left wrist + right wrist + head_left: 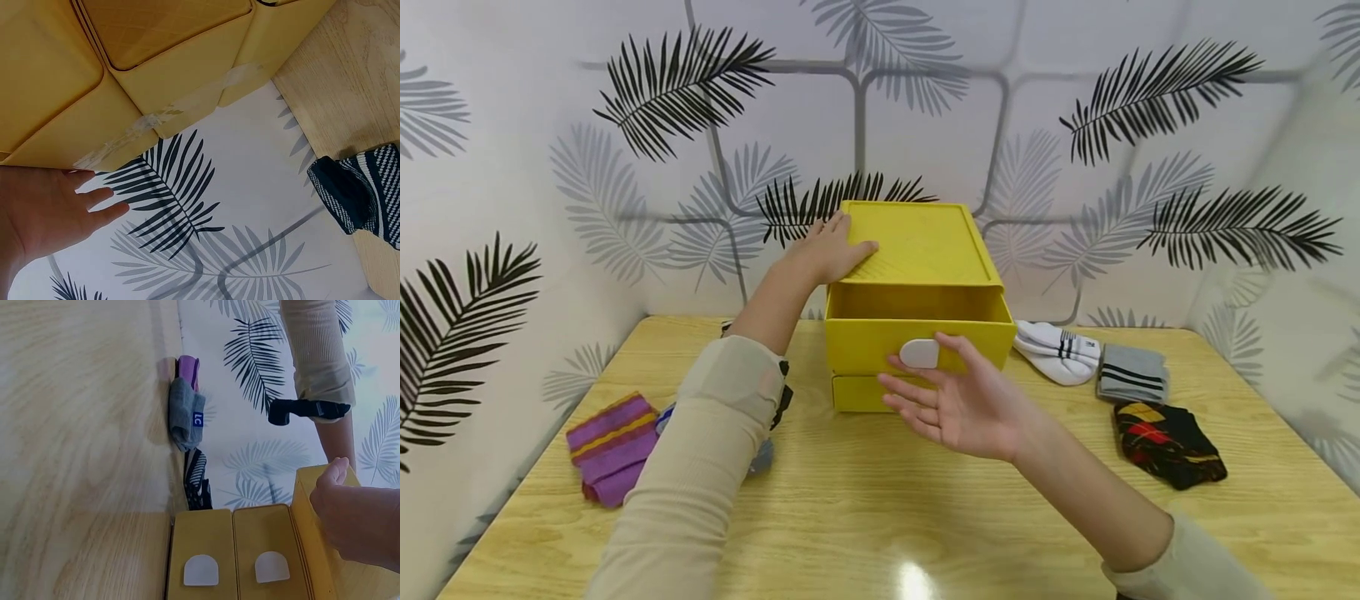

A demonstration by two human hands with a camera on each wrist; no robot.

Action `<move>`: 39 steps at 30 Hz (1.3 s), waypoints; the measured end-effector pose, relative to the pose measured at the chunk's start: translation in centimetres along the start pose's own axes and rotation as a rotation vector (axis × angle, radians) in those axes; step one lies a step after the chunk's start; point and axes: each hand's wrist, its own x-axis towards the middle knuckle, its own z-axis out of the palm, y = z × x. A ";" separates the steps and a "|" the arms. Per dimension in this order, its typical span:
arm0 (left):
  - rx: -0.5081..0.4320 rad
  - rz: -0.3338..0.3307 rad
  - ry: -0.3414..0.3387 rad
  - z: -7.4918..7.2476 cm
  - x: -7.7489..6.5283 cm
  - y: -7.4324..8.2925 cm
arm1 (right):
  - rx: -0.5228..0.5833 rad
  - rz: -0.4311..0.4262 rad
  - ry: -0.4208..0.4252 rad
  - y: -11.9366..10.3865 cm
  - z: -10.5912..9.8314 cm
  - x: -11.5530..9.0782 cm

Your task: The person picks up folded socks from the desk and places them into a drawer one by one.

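Note:
A yellow drawer box (917,242) stands at the back of the table. Its top drawer (850,343) is partly pulled out, and its inside shows as a dark gap. My left hand (829,252) rests on the box's top left edge; in the left wrist view that hand (53,212) lies against the box's side with fingers extended. In front of the pulled drawer, my right hand (966,404) has its fingers spread and its thumb beside the white handle (919,353). Two lower drawers with white handles (200,570) appear closed in the right wrist view.
Right of the box lie a white sock (1052,350), a grey striped sock (1133,373) and a black patterned sock (1168,442). To the left lie a purple striped sock (613,446), a grey labelled sock (184,412) and a dark patterned sock (353,194). A leaf-patterned wall stands behind.

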 end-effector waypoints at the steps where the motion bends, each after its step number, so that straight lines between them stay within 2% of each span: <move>1: 0.001 0.000 -0.002 0.0 0.0 0.0 | -0.004 0.004 -0.004 0.2 0.1 -0.2; 11: -0.001 0.012 -0.011 0.0 -0.2 0.1 | -0.023 0.049 -0.020 1.8 0.5 -2.2; 24: 0.013 0.020 -0.030 0.0 -0.1 0.1 | -0.037 0.095 -0.103 3.6 0.6 -4.7; 29: 0.011 0.019 -0.034 0.0 -0.1 0.1 | -0.042 0.109 -0.142 4.3 0.7 -5.2; 39: 0.008 0.022 -0.036 -0.1 0.0 -0.1 | -0.084 0.113 -0.147 5.6 0.3 -5.0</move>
